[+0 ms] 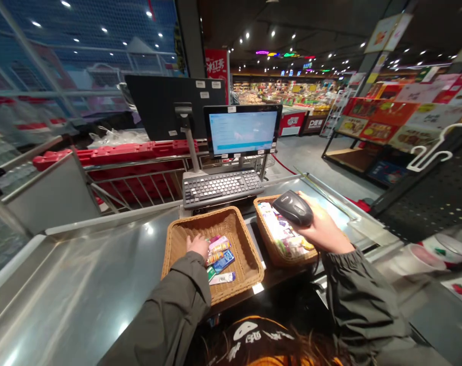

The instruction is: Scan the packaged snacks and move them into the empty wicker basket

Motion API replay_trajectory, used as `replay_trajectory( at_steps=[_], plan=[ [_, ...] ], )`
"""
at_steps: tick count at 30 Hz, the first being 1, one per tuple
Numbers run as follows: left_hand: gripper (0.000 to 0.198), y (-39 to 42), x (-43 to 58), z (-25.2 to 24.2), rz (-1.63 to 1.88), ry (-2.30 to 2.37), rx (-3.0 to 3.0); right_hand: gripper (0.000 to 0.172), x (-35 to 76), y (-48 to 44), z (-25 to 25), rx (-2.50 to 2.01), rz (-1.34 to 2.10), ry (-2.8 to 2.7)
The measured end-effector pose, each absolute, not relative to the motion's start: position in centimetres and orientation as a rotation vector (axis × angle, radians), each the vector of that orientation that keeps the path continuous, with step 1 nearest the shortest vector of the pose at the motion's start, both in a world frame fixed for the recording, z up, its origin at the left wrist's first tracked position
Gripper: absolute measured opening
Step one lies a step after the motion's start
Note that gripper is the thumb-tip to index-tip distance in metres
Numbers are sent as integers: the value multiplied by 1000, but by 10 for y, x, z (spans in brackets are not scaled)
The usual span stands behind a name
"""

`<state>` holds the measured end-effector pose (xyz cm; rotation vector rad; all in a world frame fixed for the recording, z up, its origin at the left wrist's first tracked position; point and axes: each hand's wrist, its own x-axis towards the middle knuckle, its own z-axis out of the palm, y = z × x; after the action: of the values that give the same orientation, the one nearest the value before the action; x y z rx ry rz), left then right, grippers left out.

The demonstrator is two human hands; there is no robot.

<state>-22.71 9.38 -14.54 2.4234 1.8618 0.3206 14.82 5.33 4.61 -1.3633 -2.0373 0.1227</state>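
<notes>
My left hand (197,245) reaches into the left wicker basket (235,224), its fingers apart beside several small wrapped packets. Among these are a blue packet (223,261), an orange-and-yellow one (218,247) and a white stick-shaped one (223,278) lying on the basket floor. My right hand (324,229) is wrapped round a black barcode scanner (294,208). The scanner is held over the right wicker basket (267,246), which contains many packets (282,229) in white, purple and yellow wrappers. My right hand and the scanner cover part of that basket.
A black keyboard (223,187) stands behind the baskets, below a lit monitor (244,131). To its left is a second screen (165,107), seen from behind. A metal counter (101,284) extends left. Cups (417,258) stand at the right, under a white hanger (429,155).
</notes>
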Motion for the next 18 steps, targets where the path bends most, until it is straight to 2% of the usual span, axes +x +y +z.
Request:
replay_trajectory(
  at_steps=[5, 9, 12, 18],
  plan=[
    [19, 101, -208, -109, 207, 1814, 2464, 50, 190, 48, 48, -1490, 61, -1963],
    [22, 113, -170, -67, 389, 1652, 2624, 59, 222, 49, 45, -1583, -9, -1872],
    [24, 122, -133, -45, 519, 1540, 2694, 59, 244, 52, 42, -1594, -42, -1855],
    [37, 139, -52, -25, 443, 1407, 2722, 69, 284, 59, 33, -1587, -36, -1775]
  ],
)
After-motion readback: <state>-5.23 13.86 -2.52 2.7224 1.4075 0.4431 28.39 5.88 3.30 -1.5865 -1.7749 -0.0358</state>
